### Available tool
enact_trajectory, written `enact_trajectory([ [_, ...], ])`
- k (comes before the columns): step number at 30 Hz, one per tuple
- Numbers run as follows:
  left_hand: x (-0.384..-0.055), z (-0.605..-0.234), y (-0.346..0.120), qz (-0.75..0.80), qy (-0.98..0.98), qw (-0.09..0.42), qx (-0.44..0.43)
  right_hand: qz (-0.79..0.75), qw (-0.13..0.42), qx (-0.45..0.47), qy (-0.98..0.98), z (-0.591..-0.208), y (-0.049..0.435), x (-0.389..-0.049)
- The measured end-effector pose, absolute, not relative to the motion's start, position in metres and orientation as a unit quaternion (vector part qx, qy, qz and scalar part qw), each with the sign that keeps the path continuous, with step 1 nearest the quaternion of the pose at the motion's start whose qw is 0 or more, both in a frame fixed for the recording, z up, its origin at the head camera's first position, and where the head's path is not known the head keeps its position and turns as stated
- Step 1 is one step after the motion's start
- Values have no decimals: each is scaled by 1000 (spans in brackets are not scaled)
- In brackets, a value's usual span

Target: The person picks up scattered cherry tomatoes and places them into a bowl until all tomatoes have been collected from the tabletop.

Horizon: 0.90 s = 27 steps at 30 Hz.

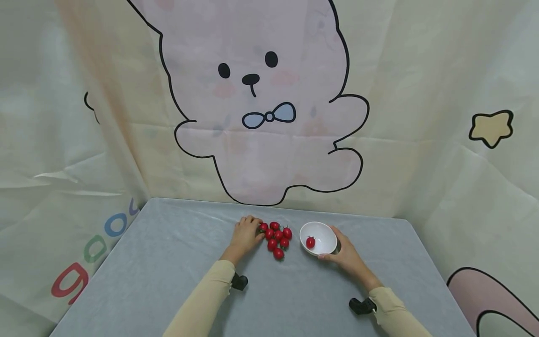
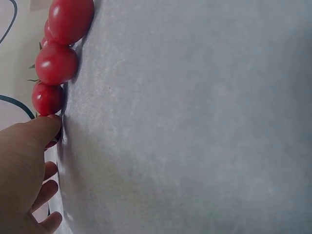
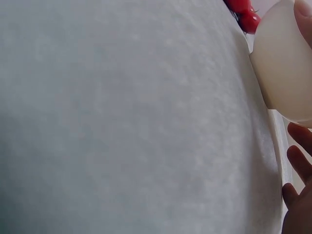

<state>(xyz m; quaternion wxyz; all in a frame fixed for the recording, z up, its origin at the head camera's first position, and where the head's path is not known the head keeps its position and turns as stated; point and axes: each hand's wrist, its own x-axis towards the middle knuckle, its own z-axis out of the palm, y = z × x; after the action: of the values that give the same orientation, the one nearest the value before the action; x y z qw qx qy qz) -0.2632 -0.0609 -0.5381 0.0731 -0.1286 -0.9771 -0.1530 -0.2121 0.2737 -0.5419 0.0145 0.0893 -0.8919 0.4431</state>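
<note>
Several red cherry tomatoes [image 1: 278, 235] lie bunched together on the grey cloth. At the left edge of the bunch, my left hand [image 1: 245, 237] pinches one tomato [image 1: 263, 227] between thumb and fingers. The left wrist view shows the thumb [image 2: 41, 129] over that tomato, mostly covering it, with the other fingers behind. To the right of the bunch stands a white bowl [image 1: 322, 232] with a single tomato [image 1: 310, 242] inside. My right hand [image 1: 346, 252] grips the bowl's right side, thumb at the near rim and fingers around the far side.
A grey cloth [image 1: 168, 262] covers the table. Behind it hangs a pale curtain [image 1: 400, 164] printed with a bear, and further curtain panels close off both sides. Each wrist carries a black camera mount [image 1: 239, 282].
</note>
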Motion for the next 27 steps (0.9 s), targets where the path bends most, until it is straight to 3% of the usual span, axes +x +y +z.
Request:
enact_trajectory([
  [15,-260,-530,-61,-180,-972,92,-123,450,16,88,-889,-543,272,-198],
  [27,-242,-512,-48,-208,-952,129,-182,450,21,101,-887,-544,269,-188],
])
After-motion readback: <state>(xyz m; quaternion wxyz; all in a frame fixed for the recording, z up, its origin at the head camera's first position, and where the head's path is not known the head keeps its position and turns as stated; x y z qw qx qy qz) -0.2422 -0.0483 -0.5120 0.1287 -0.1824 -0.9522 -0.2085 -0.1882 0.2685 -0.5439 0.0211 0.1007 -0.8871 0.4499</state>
